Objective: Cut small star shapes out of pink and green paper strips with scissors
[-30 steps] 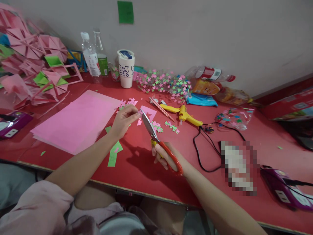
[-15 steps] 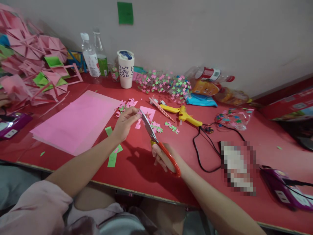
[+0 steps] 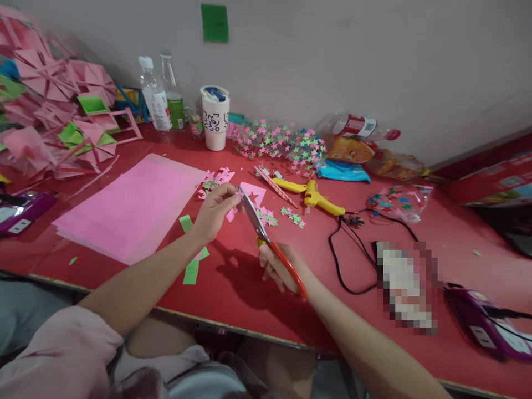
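Just left of the frame's middle, pinches a tiny pink piece [image 3: 239,192] between thumb and fingertips of the left hand [image 3: 214,210]; can make out little of it, mostly covered by the fingers. Wraps the right hand [image 3: 286,270] firmly around the handles of the red-handled scissors [image 3: 254,217], with part of the grip hidden behind the fingers. Cannot tell whether the blades meet fully. Cannot make out anything under the pixelated patch [image 3: 407,288] at lower right. Can see only part of the pink papercraft [image 3: 62,111], cut off at upper left.

Can count one pair of scissors, one white tumbler [image 3: 216,124] at upper centre, one yellow glue gun [image 3: 322,199] right of centre, and two purple devices [image 3: 486,321], cut off at far left and lower right. Cannot count the paper stars [image 3: 297,217], too small and crowded.

Holds the pink piece right at the left fingertips, with the blade tips touching it or just beside; cannot tell which. Points the scissors up-left from the right hand.
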`<state>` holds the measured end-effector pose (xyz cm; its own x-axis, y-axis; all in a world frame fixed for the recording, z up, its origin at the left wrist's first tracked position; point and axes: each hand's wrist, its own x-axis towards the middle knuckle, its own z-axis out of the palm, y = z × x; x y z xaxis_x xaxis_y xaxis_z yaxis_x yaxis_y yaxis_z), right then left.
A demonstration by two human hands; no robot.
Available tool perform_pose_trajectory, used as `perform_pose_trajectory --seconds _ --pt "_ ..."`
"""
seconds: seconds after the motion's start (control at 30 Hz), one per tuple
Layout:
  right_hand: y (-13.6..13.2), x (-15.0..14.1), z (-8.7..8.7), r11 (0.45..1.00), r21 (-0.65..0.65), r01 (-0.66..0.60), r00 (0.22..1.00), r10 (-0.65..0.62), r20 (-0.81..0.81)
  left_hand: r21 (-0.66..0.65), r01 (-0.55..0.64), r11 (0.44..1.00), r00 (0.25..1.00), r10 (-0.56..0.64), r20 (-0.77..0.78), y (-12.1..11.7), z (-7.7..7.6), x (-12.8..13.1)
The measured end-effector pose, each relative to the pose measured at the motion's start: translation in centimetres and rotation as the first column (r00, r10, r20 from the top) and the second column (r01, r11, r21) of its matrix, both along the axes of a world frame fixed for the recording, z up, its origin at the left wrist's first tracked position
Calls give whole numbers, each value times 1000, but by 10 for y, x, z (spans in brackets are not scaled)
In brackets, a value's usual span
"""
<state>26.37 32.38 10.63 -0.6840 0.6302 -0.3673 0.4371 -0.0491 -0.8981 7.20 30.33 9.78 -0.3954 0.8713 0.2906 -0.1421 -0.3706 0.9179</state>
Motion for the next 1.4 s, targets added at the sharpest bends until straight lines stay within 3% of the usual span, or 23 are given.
perform_pose_trajectory --seconds 0.17,0.33,0.43,0.5,0.67,0.8,0.83,0.9,1.0,1.1,1.17,1.23,1.3,1.37,1.4 --pt "0 -2 0 999 -3 32 999 -32 26 -31 7 999 999 -6 49 -1 2 2" --pt "5 1 1 991 55 125 987 -119 -111 -71 -6 997 998 11 70 0 4 0" --pt "14 2 2 948 185 259 961 -234 -150 -144 81 986 995 -70 77 1 0 2" --pt "19 1 3 932 223 284 952 -248 -178 -193 157 969 988 -152 38 0 -5 6" --pt "26 0 3 927 123 354 905 -306 -296 -278 284 917 946 -315 -72 -4 -9 17" --pt "33 3 -2 905 31 425 796 -357 -488 -273 140 952 930 -221 -295 3 -4 6" --pt "36 4 -3 899 -21 437 756 -380 -534 -265 76 961 899 -181 -399 6 -4 2" --pt "42 5 -7 897 -67 438 724 -396 -565 -218 12 976 756 -152 -637 13 -6 -4" --pt "49 4 -11 901 -108 419 698 -397 -596 -211 -25 977 427 -181 -886 21 -7 -4" --pt "51 2 -14 903 -120 413 678 -392 -621 -243 -55 968 86 -238 -967 26 -4 4" --pt "49 0 -15 905 -120 409 669 -386 -635 -261 -85 962 -51 -265 -963 30 0 9" --pt "48 0 -15 908 -114 404 664 -377 -646 -264 -101 959 -98 -273 -957 34 2 12" --pt "47 0 -14 909 -105 403 660 -368 -654 -258 -103 961 -56 -265 -963 37 3 12" --pt "47 1 -13 910 -93 404 661 -361 -657 -249 -126 960 79 -241 -967 39 2 10" --pt "46 1 -13 912 -88 402 665 -356 -656 -251 -149 956 184 -223 -957 40 3 10"
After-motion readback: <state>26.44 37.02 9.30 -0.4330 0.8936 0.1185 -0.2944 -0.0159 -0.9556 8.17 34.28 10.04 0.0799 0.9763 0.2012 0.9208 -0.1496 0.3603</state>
